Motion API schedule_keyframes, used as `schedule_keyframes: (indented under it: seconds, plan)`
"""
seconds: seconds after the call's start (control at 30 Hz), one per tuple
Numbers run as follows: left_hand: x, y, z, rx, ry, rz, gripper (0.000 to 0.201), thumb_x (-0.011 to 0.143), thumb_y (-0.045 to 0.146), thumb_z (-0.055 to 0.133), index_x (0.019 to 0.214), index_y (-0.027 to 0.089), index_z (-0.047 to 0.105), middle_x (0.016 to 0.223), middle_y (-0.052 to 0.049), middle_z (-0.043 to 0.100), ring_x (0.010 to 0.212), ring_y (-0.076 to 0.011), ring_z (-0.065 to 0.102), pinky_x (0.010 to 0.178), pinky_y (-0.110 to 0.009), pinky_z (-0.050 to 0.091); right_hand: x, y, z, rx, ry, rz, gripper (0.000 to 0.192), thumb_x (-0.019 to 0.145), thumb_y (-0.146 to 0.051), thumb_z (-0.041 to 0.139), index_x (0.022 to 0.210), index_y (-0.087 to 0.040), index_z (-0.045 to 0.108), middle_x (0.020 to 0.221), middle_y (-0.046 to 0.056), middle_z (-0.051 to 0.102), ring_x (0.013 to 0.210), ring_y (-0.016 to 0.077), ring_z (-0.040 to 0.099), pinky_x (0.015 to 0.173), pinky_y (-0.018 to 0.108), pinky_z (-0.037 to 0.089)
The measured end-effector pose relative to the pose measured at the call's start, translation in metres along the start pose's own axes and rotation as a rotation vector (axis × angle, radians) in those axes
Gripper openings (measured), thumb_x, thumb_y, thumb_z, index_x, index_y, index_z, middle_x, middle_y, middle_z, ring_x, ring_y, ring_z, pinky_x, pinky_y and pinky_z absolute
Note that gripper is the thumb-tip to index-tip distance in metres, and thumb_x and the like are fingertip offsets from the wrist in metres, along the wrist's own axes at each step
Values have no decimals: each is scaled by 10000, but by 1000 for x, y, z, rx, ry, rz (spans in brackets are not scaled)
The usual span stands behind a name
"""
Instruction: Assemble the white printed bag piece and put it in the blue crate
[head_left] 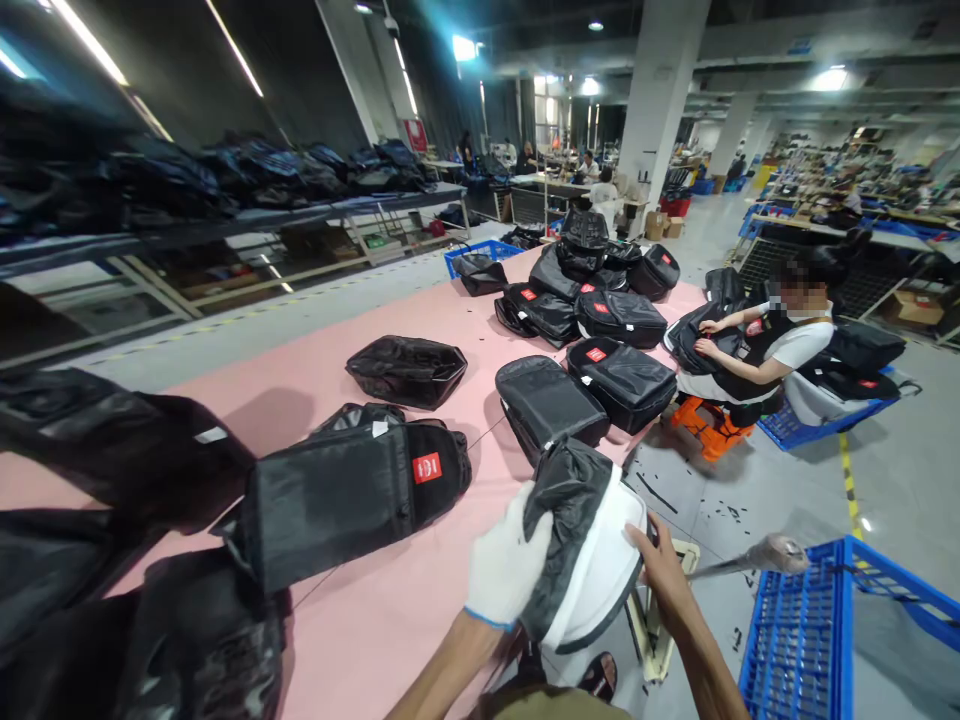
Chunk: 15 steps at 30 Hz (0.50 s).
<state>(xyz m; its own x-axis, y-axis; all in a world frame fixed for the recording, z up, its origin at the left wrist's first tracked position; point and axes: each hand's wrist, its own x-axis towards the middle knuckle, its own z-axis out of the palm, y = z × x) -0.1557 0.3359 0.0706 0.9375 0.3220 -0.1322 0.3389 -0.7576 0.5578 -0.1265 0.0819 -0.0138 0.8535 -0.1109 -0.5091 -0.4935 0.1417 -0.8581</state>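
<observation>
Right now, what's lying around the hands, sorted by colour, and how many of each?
Blue plastic crates: 3, counting and
Orange stool: 1
Black-and-white bag piece in the gloved left hand and bare right hand: 1
Pink floor mat: 1
Total: 6

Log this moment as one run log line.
left hand: gloved, on black bag | right hand: bare, gripping bag edge | surface: pink mat

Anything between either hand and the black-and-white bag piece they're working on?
Nothing visible. The gloved left hand lies flat on the black-and-white bag piece, and the bare right hand grips its right edge. Both are in direct contact. The nearest backpack lies apart on the pink table.
</observation>
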Motion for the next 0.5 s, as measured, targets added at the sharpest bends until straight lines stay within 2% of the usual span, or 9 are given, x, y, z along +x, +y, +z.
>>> schedule_keyframes:
  seconds: [0.07,0.1,0.17,0.23,0.3,0.37,0.4,0.43,0.5]
  plan:
    - [-13,0,8,-74,-25,46,591,1042,469,592,1631,428,585,1568,-34,714,1355,-367,744,1183,-542,600,-23,5,8,157,-132,147,1070,761,-656,906,1652,-201,527,1483,162,740,1351,382,720,1090,485,631]
    - [-19,0,10,-119,-39,71,596,1030,469,612,1625,447,592,1579,-28,705,1359,-366,741,1198,-552,590,-34,7,11,189,-167,175,1046,772,-646,915,1640,-187,557,1471,161,752,1370,382,713,1108,485,630]
    - [-25,0,10,-219,-57,110,598,1001,467,665,1597,427,631,1574,-38,710,1370,-369,733,1238,-574,552,-51,10,16,166,-186,166,1037,791,-644,918,1654,-192,563,1526,153,723,1447,373,669,1190,489,590]
    - [-21,-4,8,-366,-82,153,589,976,496,722,1549,371,680,1545,-54,734,1388,-357,717,1267,-558,517,-58,12,17,90,-163,126,1071,796,-667,910,1696,-234,525,1583,126,685,1513,365,617,1257,496,545]
    - [-5,-17,9,-594,-159,165,526,1016,584,662,1458,310,738,1428,-84,792,1281,-319,761,1181,-513,574,-55,14,16,-7,-122,108,1116,759,-679,919,1713,-270,511,1592,94,682,1555,372,572,1284,499,526]
    - [22,-40,17,-840,-224,91,568,1088,648,472,1349,236,764,1224,-120,829,1021,-267,802,943,-453,654,-47,18,14,-101,-63,103,1108,727,-682,921,1691,-283,548,1580,75,692,1560,388,563,1281,494,533]
    - [38,-55,23,-934,-199,5,602,1097,649,419,1301,195,757,1126,-134,824,898,-253,789,827,-432,655,-42,22,12,-138,-42,103,1081,733,-691,905,1674,-279,569,1583,71,690,1557,390,564,1279,492,535]
    - [55,-71,28,-955,-125,-51,554,1089,606,461,1304,173,731,1140,-142,810,907,-240,778,820,-409,646,-37,26,9,-177,-39,89,1037,760,-708,871,1655,-268,585,1591,73,682,1556,390,565,1277,492,538]
    - [91,-108,31,-919,25,-131,459,1006,450,666,1353,151,691,1250,-157,784,1076,-241,763,979,-400,621,-29,36,0,-263,-62,16,941,769,-709,830,1561,-232,655,1607,89,667,1590,393,522,1304,489,508]
